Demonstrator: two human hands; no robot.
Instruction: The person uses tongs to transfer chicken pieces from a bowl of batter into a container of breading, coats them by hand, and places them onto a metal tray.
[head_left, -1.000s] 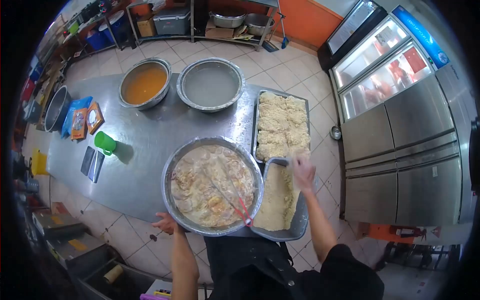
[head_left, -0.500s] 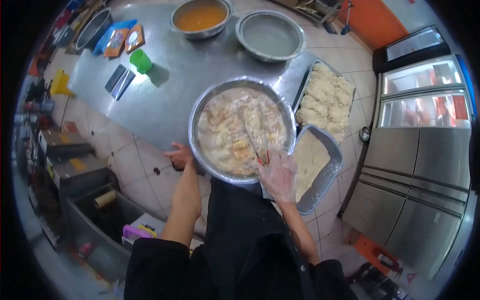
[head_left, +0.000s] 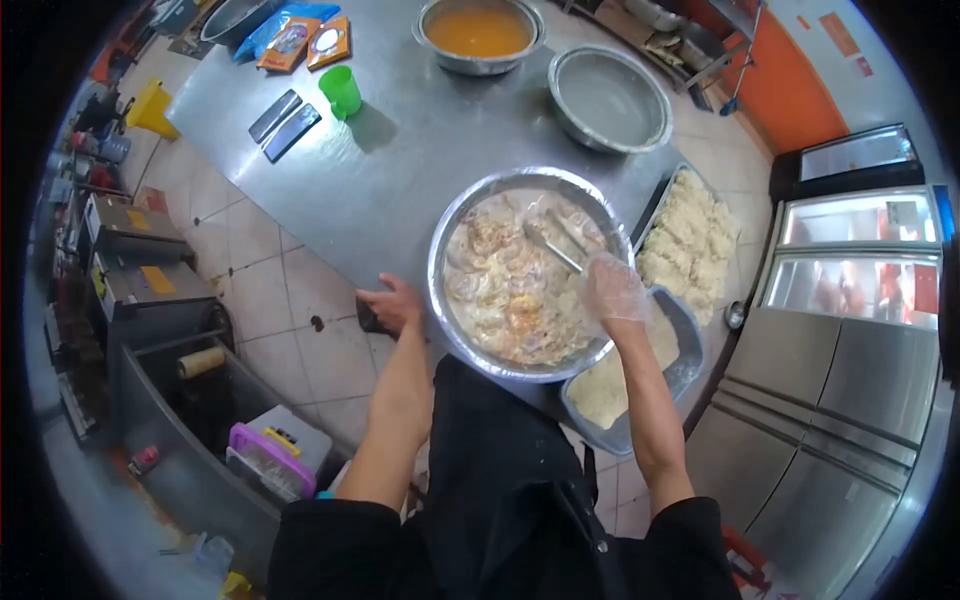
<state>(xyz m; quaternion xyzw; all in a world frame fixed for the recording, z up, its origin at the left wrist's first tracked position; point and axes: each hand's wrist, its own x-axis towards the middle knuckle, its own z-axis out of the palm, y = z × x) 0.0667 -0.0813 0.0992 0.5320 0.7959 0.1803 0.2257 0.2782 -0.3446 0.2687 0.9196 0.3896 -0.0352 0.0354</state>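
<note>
A large metal bowl (head_left: 440,300) of wet, creamy pieces (head_left: 500,290) stands at the table's near edge. My right hand (head_left: 614,290), in a clear plastic glove, is closed on metal tongs (head_left: 552,245) at the bowl's right side; their tips reach over the mixture. My left hand (head_left: 393,305) is bare, its fingers spread near the table edge, just left of the bowl, holding nothing. Right of the bowl are a grey tub (head_left: 690,350) of pale crumbs (head_left: 600,392), partly behind my right forearm, and a tray of crumb-coated pieces (head_left: 688,240).
On the metal table (head_left: 330,200) stand a bowl of orange liquid (head_left: 480,33), a bowl of greyish liquid (head_left: 610,98), a green cup (head_left: 341,92), two phones (head_left: 291,132) and orange packets (head_left: 329,42). Steel refrigerators (head_left: 785,350) line the right side.
The view has shifted, so the table items appear further right. My right hand has moved the tongs up along the bowl's right side. My left hand stays spread beside the bowl.
</note>
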